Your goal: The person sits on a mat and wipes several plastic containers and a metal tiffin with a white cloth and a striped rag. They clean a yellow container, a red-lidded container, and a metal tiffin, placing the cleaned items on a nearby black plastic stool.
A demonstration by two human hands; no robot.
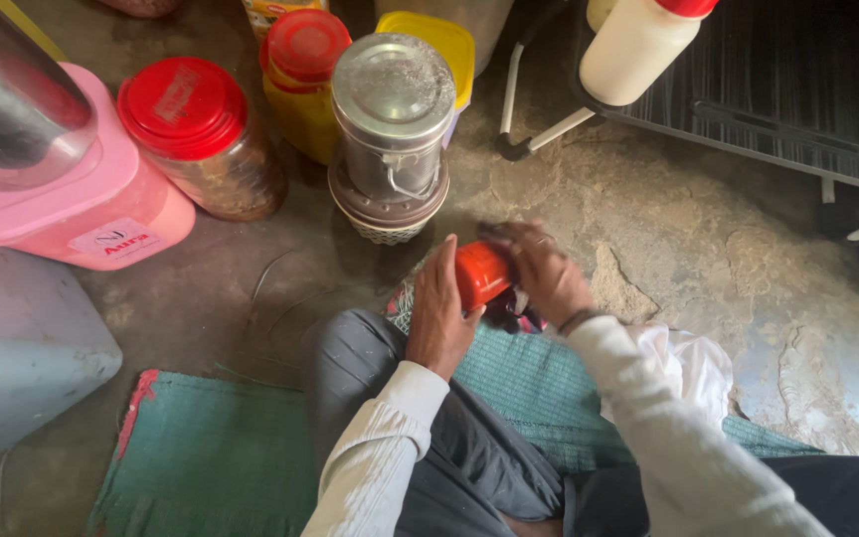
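A small container with an orange-red lid (481,272) is held between both hands, just above the floor in front of my knee. My left hand (439,316) grips it from the left side, thumb up against the lid. From the right, my right hand (541,270) closes over its top; the body of the container is mostly hidden beneath the fingers. Both arms wear white sleeves.
A steel tin (393,119) on a basket stands just beyond the hands. Red-lidded jars (203,134) (300,80), a pink box (82,204), a grey tub (12,348) sit left. A green mat (211,457) lies under my legs; a white bottle (638,45) and black stand are at the back right.
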